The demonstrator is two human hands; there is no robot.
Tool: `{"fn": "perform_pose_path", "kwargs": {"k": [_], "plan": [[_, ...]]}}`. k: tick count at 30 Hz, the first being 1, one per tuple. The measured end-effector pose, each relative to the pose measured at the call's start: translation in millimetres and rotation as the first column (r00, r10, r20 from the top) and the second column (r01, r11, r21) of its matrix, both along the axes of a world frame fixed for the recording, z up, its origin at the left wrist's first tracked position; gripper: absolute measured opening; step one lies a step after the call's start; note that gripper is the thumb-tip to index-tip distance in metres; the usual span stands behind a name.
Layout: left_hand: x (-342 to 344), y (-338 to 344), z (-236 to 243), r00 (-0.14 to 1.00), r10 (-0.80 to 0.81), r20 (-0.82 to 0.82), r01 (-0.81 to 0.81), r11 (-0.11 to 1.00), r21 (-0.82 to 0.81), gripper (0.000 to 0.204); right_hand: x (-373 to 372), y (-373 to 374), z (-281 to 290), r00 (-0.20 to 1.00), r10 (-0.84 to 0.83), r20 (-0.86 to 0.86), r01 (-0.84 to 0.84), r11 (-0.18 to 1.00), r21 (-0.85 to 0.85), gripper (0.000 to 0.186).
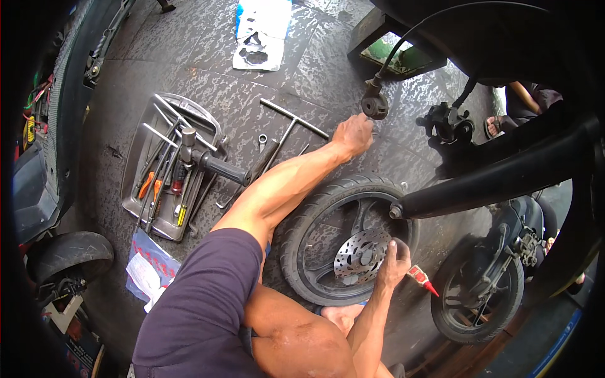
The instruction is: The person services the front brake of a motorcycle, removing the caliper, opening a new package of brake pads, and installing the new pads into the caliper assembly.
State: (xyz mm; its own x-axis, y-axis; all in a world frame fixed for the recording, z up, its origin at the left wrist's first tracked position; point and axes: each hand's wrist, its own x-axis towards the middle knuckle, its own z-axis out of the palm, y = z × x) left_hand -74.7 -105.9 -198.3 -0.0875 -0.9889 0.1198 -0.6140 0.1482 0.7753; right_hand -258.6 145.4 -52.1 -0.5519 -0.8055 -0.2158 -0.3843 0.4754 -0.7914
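Note:
My left hand (356, 134) is closed around something small I cannot make out, just below a round metal hub fitting (374, 106) hanging on a black cable. My right hand (394, 263) grips a small white-and-red bottle (421, 277) with a pointed red tip, over the right side of a wheel lying flat. The wheel's black tyre (294, 263) surrounds a silver brake disc (353, 257) with many holes. A bolt end shows on the black fork leg (472, 183) above the wheel, and a brake caliper (447, 126) hangs above that leg.
A tray of tools (131, 200), a T-wrench (277, 108) and a bagged paper (142, 258) lie left. An opened package (258, 34) is at the top, near a green metal box (368, 44). Another person's sandalled foot (495, 126) shows right. Another motorbike's front wheel (447, 302) stands lower right.

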Motion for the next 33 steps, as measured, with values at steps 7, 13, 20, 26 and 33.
{"fn": "perform_pose_path", "kwargs": {"k": [7,13,20,26,33], "plan": [[3.0,48.7,88.3,0.734,0.274,-0.622,-0.208,0.962,0.177,0.019,-4.0,8.3,-11.1,1.000,-0.003,0.003,0.003,1.000,0.031,0.021],[-4.8,50.7,134.5,0.363,0.341,-0.867,-0.168,0.939,0.299,0.015,4.2,5.2,-9.7,1.000,-0.016,0.017,0.016,0.999,0.033,0.022],[-22.8,28.9,147.5,0.107,0.281,-0.954,-0.169,0.951,0.261,0.017,9.1,5.7,-4.6,1.000,0.005,-0.030,-0.004,0.999,0.037,0.021],[-30.1,26.9,145.2,0.140,0.282,-0.949,-0.221,0.943,0.248,0.017,3.2,12.4,-10.2,1.000,-0.006,-0.025,0.006,1.000,0.015,0.027],[-34.5,28.2,139.6,0.308,0.278,-0.910,-0.309,0.934,0.180,0.018,1.1,17.0,-13.9,0.999,-0.018,-0.036,0.020,0.999,0.031,0.027]]}}
